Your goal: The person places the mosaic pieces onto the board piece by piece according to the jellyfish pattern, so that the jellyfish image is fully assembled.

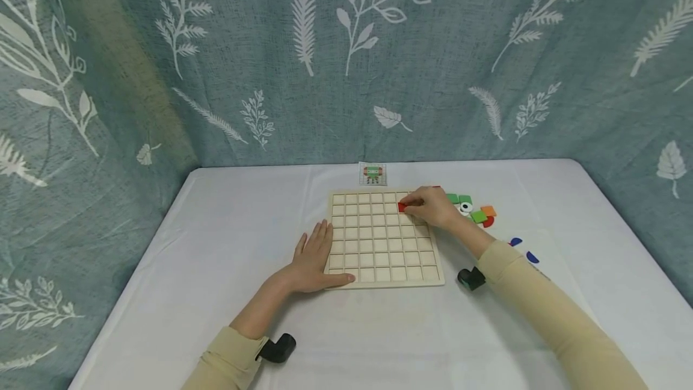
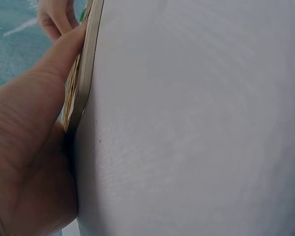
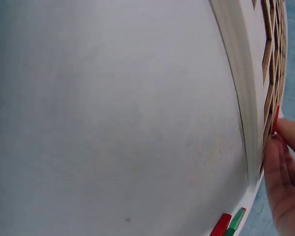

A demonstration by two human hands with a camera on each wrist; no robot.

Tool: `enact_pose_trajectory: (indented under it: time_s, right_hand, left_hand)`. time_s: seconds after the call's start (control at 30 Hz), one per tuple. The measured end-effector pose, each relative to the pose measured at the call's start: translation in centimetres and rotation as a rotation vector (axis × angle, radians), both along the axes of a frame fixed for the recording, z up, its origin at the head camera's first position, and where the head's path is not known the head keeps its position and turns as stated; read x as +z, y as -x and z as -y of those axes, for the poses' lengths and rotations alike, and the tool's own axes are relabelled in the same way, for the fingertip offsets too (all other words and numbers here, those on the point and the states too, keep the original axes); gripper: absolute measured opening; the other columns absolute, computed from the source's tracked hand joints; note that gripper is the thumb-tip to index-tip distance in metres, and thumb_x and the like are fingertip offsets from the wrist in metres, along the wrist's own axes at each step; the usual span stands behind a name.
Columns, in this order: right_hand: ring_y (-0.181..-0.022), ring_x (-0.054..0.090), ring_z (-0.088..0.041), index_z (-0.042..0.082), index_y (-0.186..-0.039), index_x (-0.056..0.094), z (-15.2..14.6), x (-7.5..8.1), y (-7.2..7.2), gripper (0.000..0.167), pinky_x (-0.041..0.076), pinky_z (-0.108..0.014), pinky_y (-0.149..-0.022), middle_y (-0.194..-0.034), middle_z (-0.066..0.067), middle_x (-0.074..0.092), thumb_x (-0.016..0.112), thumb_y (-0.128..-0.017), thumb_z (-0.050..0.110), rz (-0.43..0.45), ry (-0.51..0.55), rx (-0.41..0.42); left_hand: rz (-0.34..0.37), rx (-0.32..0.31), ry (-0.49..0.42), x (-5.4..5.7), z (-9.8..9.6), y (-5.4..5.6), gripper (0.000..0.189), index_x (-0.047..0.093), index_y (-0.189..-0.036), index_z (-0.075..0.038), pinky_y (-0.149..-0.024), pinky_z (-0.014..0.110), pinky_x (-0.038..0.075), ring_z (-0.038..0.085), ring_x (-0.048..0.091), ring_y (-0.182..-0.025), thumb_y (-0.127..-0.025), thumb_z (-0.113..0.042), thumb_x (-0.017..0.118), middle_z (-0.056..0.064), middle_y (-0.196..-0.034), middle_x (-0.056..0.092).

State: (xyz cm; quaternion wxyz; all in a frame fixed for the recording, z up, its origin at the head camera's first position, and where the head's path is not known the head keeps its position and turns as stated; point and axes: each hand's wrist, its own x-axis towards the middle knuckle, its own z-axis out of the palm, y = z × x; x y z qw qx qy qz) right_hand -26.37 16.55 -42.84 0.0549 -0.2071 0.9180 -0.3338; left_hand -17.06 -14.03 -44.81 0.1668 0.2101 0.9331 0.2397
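Note:
A pale wooden grid board (image 1: 383, 286) with rows of square cells lies on the white table. My left hand (image 1: 311, 265) rests flat along the board's left edge, its thumb on the near left corner and its fingers spread beside the frame. Over the upper right cells, my right hand (image 1: 430, 206) pinches a small red tile (image 1: 402, 207) between thumb and fingertips. In the right wrist view that red tile (image 3: 276, 119) stands on edge in the fingers, close over the grid.
Right of the board lie several loose pieces: green tiles (image 1: 479, 216), an orange tile (image 1: 488, 210), a red rounded piece (image 1: 489, 221), a white-and-black round piece (image 1: 465, 207) and blue half-rounds (image 1: 533, 257). A printed pattern card (image 1: 373, 174) lies behind the board. A leaf-patterned curtain (image 1: 325, 113) hangs beyond the table.

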Motion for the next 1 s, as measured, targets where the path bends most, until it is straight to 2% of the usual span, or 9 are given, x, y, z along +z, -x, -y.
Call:
enact_pose_trajectory:
  time_s: [0.17,0.33,0.47,0.57,0.8,1.0]
  right_hand:
    - [-0.093,0.062,-0.029,0.002,-0.115,0.072,-1.3,0.2,0.0,0.023,0.051,-0.04,-0.073,-0.112,-0.016,0.067,0.061,-0.097,0.011,-0.015,0.0,0.013]
    - [-0.1,0.059,-0.034,0.001,-0.112,0.072,-4.5,0.8,0.3,0.021,0.05,-0.047,-0.079,-0.118,-0.021,0.063,0.059,-0.097,0.01,-0.062,-0.071,-0.124]
    - [-0.108,0.054,-0.041,-0.001,-0.116,0.069,-7.0,0.9,0.6,0.025,0.049,-0.051,-0.083,-0.121,-0.026,0.06,0.06,-0.095,0.009,0.006,-0.115,-0.194]
    - [-0.109,0.054,-0.041,-0.002,-0.121,0.065,-8.0,0.5,0.8,0.03,0.048,-0.051,-0.086,-0.12,-0.026,0.06,0.062,-0.094,0.01,0.065,-0.128,-0.189]
    - [-0.1,0.059,-0.035,-0.003,-0.119,0.065,-8.2,0.2,0.8,0.031,0.051,-0.046,-0.082,-0.11,-0.022,0.065,0.068,-0.091,0.011,0.044,-0.105,-0.203]
    - [-0.096,0.058,-0.031,0.0,-0.114,0.062,-6.6,0.5,0.3,0.031,0.05,-0.043,-0.08,-0.104,-0.016,0.065,0.072,-0.09,0.017,0.02,-0.019,-0.211]
  left_hand:
    - [-0.001,-0.006,-0.001,0.0,0.0,0.0,0.116,-0.004,-0.153,0.005,-0.114,0.054,-0.009,0.03,-0.012,-0.147,-0.085,-0.061,0.064,0.021,-0.16,-0.009]
    - [-0.002,-0.004,-0.002,0.0,0.1,0.0,0.116,-0.004,-0.153,0.006,-0.114,0.054,-0.009,0.031,-0.012,-0.147,-0.086,-0.061,0.064,0.022,-0.16,-0.009]
    - [0.004,0.0,0.0,0.0,0.2,-0.2,0.116,-0.003,-0.152,0.007,-0.114,0.055,-0.008,0.032,-0.012,-0.147,-0.086,-0.06,0.064,0.022,-0.16,-0.009]
    - [0.002,-0.002,-0.005,0.1,0.2,-0.2,0.115,-0.003,-0.152,0.007,-0.114,0.055,-0.008,0.032,-0.012,-0.147,-0.086,-0.06,0.064,0.023,-0.16,-0.009]
    - [-0.007,-0.011,-0.01,0.1,0.0,-0.2,0.115,-0.004,-0.153,0.006,-0.114,0.054,-0.009,0.031,-0.012,-0.147,-0.086,-0.06,0.064,0.022,-0.16,-0.009]
    - [-0.003,-0.007,0.004,0.1,0.0,0.0,0.116,-0.004,-0.153,0.005,-0.114,0.054,-0.009,0.031,-0.013,-0.147,-0.086,-0.061,0.064,0.021,-0.16,-0.01]
